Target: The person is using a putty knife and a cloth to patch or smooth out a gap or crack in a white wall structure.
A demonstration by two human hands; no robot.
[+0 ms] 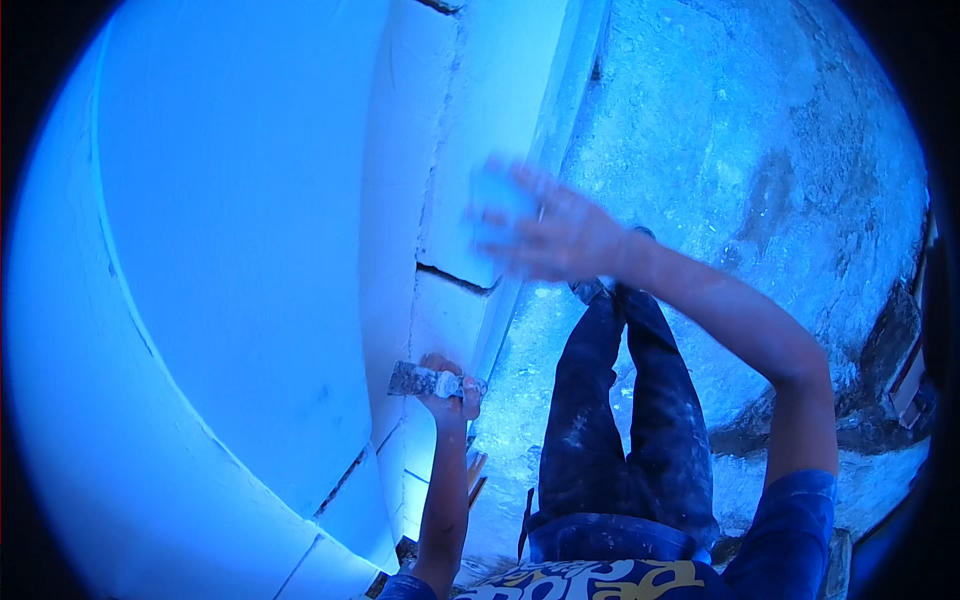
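My left hand is closed round a putty knife, its flat blade smeared and pointing left over the pale ledge. Further ahead, my right hand reaches across to the same ledge and is blurred by motion. A pale flat piece shows between its fingers; its kind is too smeared to make out. Whether that hand touches the ledge I cannot tell. Between the two hands, a dark crack runs across the ledge. A thin rough seam follows the ledge lengthwise.
A large smooth pale panel fills the left side. Rough, stained floor lies to the right, with my legs standing on it. Dark clutter lines the far right edge. Narrow strips lie near my left forearm. Everything looks blue-tinted.
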